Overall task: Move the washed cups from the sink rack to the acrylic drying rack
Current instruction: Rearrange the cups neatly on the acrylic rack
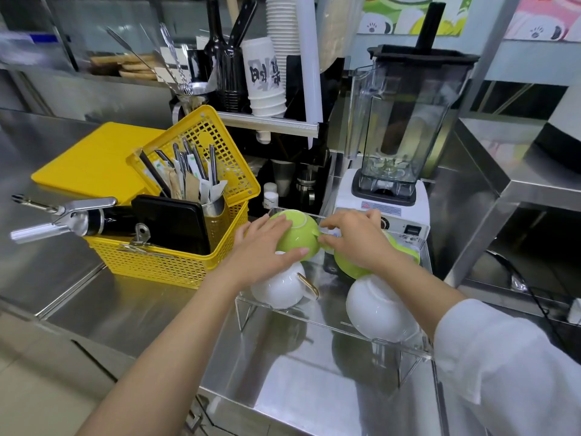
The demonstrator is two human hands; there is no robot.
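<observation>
Both hands are over the clear acrylic drying rack (333, 322), which sits on the steel counter (125, 309) just in front of the blender (396, 146). Four cups are upside down on the rack, 2 green at the back and 2 white at the front.

L hand (267, 250) is clasped over the left green cup (295, 234) — fingers spread across the far side, thumb pressed on the near side, so it's gripping the cup's body. The cup tilts a bit, base up, w/ its rim just over the left white cup (279, 287), the one w/ the gold handle; can't tell if they touch.

R hand (358, 237) lies on top of the right green cup (355, 265), palm down, fingers curled toward the gap btwn the two green cups. Fingertips seem to pinch sth small & pale there — too blurred to say what. The right white cup (377, 309) sits at the rack's front right, partly under the R forearm and its white sleeve (503, 357).

Left of the rack, nearly touching it: a yellow basket (163, 259) full of straws, utensils & a black tray, and behind it a yellow board (94, 165).
</observation>
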